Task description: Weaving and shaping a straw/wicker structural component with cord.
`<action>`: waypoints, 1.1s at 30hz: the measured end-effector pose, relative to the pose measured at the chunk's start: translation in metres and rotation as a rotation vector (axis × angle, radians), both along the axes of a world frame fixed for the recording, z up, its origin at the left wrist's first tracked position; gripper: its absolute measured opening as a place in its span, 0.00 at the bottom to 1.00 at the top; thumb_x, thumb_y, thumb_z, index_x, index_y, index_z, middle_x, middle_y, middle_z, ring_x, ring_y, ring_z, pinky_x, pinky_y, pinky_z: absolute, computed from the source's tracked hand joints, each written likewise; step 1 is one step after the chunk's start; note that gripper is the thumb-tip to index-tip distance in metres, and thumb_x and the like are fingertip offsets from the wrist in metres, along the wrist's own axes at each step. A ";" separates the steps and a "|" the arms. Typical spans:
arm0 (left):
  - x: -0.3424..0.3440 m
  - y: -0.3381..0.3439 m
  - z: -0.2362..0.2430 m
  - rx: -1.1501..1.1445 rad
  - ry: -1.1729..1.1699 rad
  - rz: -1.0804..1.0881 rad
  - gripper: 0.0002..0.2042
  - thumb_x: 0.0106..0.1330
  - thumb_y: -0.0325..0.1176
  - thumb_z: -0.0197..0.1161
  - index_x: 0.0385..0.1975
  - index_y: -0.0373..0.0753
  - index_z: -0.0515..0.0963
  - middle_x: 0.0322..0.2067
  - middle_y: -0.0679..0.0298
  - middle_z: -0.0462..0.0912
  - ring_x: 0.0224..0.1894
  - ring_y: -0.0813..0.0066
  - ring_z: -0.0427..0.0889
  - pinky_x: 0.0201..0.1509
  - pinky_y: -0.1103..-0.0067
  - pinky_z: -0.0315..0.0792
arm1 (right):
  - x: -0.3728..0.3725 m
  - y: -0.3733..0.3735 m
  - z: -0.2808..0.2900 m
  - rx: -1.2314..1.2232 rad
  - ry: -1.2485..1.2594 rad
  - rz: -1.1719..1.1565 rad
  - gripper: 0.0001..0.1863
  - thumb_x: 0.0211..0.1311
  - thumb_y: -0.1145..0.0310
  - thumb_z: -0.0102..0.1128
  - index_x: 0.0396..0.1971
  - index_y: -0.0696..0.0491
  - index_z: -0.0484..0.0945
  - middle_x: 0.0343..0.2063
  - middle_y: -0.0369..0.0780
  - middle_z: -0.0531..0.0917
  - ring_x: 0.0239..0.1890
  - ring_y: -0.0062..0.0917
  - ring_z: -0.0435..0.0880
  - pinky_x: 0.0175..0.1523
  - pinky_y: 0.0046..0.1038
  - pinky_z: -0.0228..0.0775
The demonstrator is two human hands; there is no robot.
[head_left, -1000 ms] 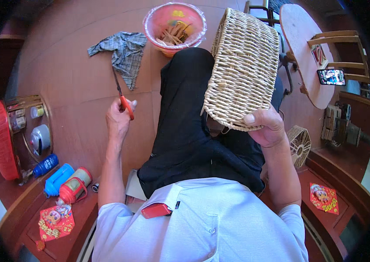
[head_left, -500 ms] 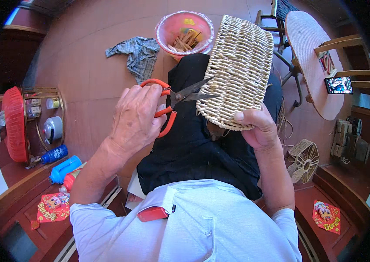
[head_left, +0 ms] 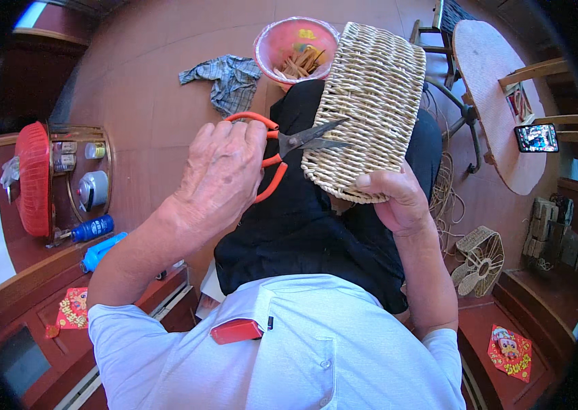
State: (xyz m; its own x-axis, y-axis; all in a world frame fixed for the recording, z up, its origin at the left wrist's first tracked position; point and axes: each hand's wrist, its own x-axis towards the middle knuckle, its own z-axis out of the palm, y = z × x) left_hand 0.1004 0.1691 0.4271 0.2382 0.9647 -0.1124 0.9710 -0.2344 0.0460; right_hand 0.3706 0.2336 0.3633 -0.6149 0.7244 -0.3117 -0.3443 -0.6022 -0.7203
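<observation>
My left hand (head_left: 224, 167) is closed on orange-handled scissors (head_left: 289, 142), whose dark blades are open and lie over the left side of a pale woven basket (head_left: 371, 89); whether they touch the weave I cannot tell. My right hand (head_left: 401, 195) grips the basket at its lower right corner, thumb on the near side and fingers hidden behind. The basket is tilted up above my black trousers (head_left: 295, 225). A plastic-lined pink bucket (head_left: 268, 51) with sticks stands beyond my knees, beside a crumpled checked cloth (head_left: 224, 85).
At the right are an oval pink board (head_left: 480, 82), wooden slats, a phone (head_left: 537, 138), coiled cord (head_left: 447, 198) and an unfinished wicker piece (head_left: 480, 260). At the left are a rack with red basin (head_left: 33, 181), kettle (head_left: 92, 191) and blue flasks (head_left: 101, 249).
My left hand has swung right and up from low at the left, bringing the scissors across to the basket, their blades now parted. The basket has shifted slightly left.
</observation>
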 end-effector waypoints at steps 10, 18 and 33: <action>0.009 0.003 -0.009 0.083 0.285 -0.055 0.19 0.61 0.28 0.70 0.51 0.31 0.75 0.39 0.54 0.81 0.43 0.62 0.82 0.49 0.69 0.72 | 0.003 0.002 -0.003 -0.015 0.014 0.003 0.38 0.50 0.75 0.68 0.67 0.64 0.73 0.59 0.46 0.86 0.59 0.33 0.86 0.70 0.35 0.74; 0.012 -0.004 -0.023 0.082 0.334 0.002 0.16 0.64 0.28 0.66 0.49 0.32 0.75 0.39 0.55 0.82 0.43 0.60 0.84 0.48 0.67 0.76 | 0.003 0.001 -0.006 0.009 -0.005 0.030 0.39 0.49 0.74 0.69 0.67 0.64 0.73 0.59 0.47 0.85 0.60 0.33 0.86 0.70 0.36 0.73; 0.013 -0.009 -0.031 0.134 0.190 0.028 0.12 0.66 0.26 0.70 0.45 0.30 0.77 0.33 0.53 0.84 0.37 0.62 0.88 0.45 0.70 0.81 | 0.004 0.000 -0.006 0.009 -0.015 0.025 0.39 0.50 0.74 0.69 0.67 0.65 0.73 0.59 0.47 0.85 0.60 0.34 0.86 0.70 0.36 0.74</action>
